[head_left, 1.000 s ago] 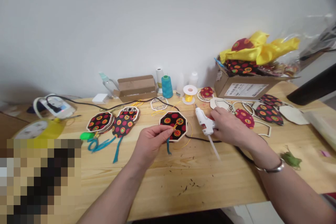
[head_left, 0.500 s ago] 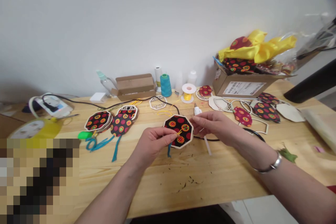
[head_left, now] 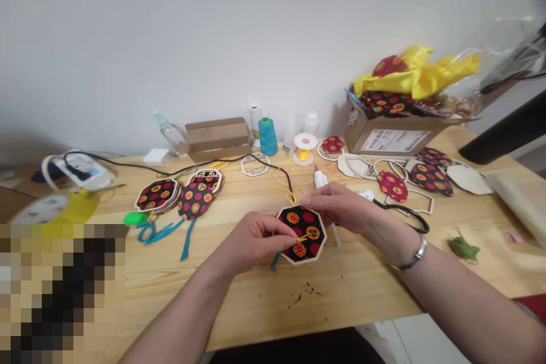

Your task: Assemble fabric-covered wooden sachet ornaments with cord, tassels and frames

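Observation:
An octagonal piece with dark flowered fabric and a pale wooden rim is held between both hands above the table. My left hand pinches a short yellow cord over the fabric. My right hand is closed on the upper right rim, its fingertips partly hidden behind the piece. Yellow cord sticks up at its top edge, and a blue tassel hangs at its lower left. Just behind my right hand lies a white glue gun.
Stacks of flowered pieces lie at the left. Behind stand a teal thread cone, a yellow cord spool and an open small box. A carton, fabric pieces and a green thread bundle are at the right.
The octagonal piece and both hands have moved slightly right and nearer to me. Yellow cord now shows above the piece's top edge. The view has shifted a little.

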Demonstrator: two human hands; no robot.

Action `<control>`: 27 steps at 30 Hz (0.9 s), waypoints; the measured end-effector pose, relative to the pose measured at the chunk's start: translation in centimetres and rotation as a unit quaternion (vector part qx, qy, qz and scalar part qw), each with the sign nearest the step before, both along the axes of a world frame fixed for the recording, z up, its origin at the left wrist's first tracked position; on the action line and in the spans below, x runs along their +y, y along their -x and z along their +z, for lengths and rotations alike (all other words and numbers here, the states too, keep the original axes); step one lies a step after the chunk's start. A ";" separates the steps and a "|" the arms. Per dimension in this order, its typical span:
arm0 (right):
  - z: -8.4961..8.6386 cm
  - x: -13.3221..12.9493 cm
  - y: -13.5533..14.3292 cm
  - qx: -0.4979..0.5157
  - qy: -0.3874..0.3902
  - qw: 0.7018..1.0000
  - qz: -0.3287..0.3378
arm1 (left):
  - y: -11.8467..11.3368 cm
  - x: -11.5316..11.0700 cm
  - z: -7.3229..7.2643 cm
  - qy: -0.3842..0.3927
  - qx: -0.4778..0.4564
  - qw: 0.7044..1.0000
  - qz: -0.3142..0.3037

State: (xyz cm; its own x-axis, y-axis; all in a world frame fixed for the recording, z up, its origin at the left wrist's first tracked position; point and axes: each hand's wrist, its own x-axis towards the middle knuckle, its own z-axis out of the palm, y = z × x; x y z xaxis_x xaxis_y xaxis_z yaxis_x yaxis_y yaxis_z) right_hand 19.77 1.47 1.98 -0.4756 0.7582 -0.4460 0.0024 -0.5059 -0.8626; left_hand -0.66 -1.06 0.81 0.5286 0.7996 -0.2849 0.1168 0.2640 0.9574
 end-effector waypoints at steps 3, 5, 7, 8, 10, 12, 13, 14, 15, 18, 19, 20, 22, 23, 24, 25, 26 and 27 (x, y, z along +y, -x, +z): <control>-0.5 -0.1 0.2 -0.026 -0.026 0.999 0.009 | 0.1 -0.1 -0.1 0.005 0.002 1.000 -0.023; -0.7 -0.1 0.2 -0.042 -0.043 0.998 0.016 | 0.1 -0.1 -0.2 0.007 0.007 1.000 -0.029; -0.9 -0.1 0.1 -0.056 -0.058 0.997 0.017 | 0.1 -0.1 -0.3 0.011 0.013 0.999 -0.034; -0.9 -0.1 0.1 -0.062 -0.064 0.996 0.016 | 0.1 -0.1 -0.3 0.012 0.015 0.999 -0.036; -1.0 -0.2 0.1 -0.072 -0.072 0.995 0.018 | 0.2 0.0 -0.4 0.014 0.018 0.999 -0.040; -1.0 -0.3 0.2 -0.080 -0.079 0.993 0.018 | 0.2 0.0 -0.4 0.009 0.028 0.999 -0.039; -1.0 -0.3 0.2 -0.083 -0.083 0.993 0.016 | 0.2 0.0 -0.3 0.006 0.034 0.999 -0.036; -1.0 -0.4 0.3 -0.084 -0.087 0.993 0.014 | 0.2 0.0 -0.3 0.002 0.037 0.999 -0.033; -1.0 -0.4 0.3 -0.084 -0.091 0.992 0.013 | 0.2 0.1 -0.3 0.000 0.037 0.999 -0.030; -1.2 -0.5 0.4 -0.088 -0.108 0.990 0.005 | 0.2 0.1 -0.3 0.003 0.031 0.999 -0.028; -1.2 -0.6 0.4 -0.092 -0.111 0.990 0.002 | 0.1 0.1 -0.4 0.007 0.027 0.999 -0.028; -1.3 -0.6 0.5 -0.095 -0.112 0.989 0.000 | 0.1 0.1 -0.4 0.012 0.024 0.999 -0.026; -1.5 -0.5 0.5 -0.096 -0.108 0.990 -0.009 | 0.1 0.1 -0.5 0.026 0.011 0.999 -0.017; -1.6 -0.5 0.6 -0.093 -0.104 0.990 -0.012 | 0.0 0.0 -0.6 0.035 0.002 0.999 -0.007; -1.6 -0.5 0.6 -0.088 -0.101 0.991 -0.018 | 0.0 0.0 -0.6 0.047 -0.010 0.999 0.005; -1.7 -0.4 0.6 -0.084 -0.096 0.991 -0.028 | 0.0 0.0 -0.5 0.062 -0.023 0.998 0.018; -1.7 -0.4 0.6 -0.080 -0.090 0.992 -0.040 | 0.0 0.0 -0.4 0.077 -0.036 0.996 0.032; -1.7 -0.3 0.6 -0.077 -0.082 0.992 -0.055 | 0.0 0.0 -0.3 0.086 -0.050 0.994 0.048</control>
